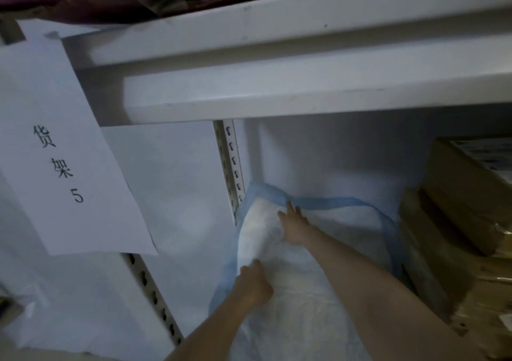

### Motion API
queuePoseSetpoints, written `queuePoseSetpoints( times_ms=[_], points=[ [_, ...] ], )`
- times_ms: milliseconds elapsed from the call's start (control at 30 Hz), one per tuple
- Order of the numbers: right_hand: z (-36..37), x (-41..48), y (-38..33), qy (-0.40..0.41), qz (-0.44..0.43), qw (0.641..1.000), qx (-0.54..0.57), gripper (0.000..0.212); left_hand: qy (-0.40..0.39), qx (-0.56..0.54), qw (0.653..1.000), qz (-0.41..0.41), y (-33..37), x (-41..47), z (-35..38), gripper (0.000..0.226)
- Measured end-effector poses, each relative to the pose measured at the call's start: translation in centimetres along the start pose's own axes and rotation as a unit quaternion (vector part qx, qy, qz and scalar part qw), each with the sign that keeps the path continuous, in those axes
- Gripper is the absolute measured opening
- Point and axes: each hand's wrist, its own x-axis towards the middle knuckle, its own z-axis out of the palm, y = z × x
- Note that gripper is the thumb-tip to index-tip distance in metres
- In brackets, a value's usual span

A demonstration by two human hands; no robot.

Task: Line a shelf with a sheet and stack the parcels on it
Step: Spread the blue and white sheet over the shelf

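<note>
1. Shelf (304,95): white steel rack. The bay being worked lies below it, at 5 o'clock in view.
2. Sheet (318,252): white with a blue border, spread over the bay floor. Its left edge rides up beside the post (231,167), so lining is judged under way and the sheet not yet flat.
3. Parcels (460,211): brown cartons stacked at 3 o'clock, against the sheet's right border. They are probably kept aside so the floor stays free for spreading.
4. Sign (55,144): paper on the rack front at 9 o'clock, printed with characters and "5".
5. Right hand (295,226): fingers straight and flat on the sheet, holding nothing. It presses toward the back-left corner, at 11 o'clock of the sheet, apparently to seat it there.
6. Left hand (255,283): at 7 o'clock of the right hand. Its fingers curl over the raised left edge and appear to grip it, likely to draw out slack.
7. Not verifiable:
   - The left fingertips are buried in the fold.
   - The sheet's front edge and the parcels' right side are cut off.
   - It cannot be told whether the parcels stand on the sheet.
   - The goods above the shelf are dim and blurred.
</note>
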Motion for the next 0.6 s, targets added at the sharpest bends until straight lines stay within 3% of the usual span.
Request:
queuePoseSetpoints(
  times_ms=[133,300,400,500,600],
  points=[
    [1.1,-2.8,-0.1,0.060,0.012,0.998,-0.027,0.034,-0.020,-0.026,0.999,-0.013,0.0,-0.7,-0.2,0.077],
    [1.8,-6.5,-0.1,0.083,0.110,0.988,-0.065,0.036,-0.026,0.038,0.998,-0.034,0.5,-2.3,-1.0,0.058],
    [2.0,-9.1,0.5,0.022,0.132,0.989,-0.058,0.036,0.010,0.069,0.997,-0.033,0.3,-3.3,-0.8,0.054],
    [2.0,-11.9,1.1,-0.063,0.099,0.992,-0.055,0.036,0.054,0.106,0.993,0.004,0.4,-4.9,-0.5,0.057],
    [1.7,-13.9,1.1,-0.032,0.086,0.995,-0.034,0.034,0.014,0.133,0.989,0.055,0.4,-6.0,0.1,0.048]
  ],
)
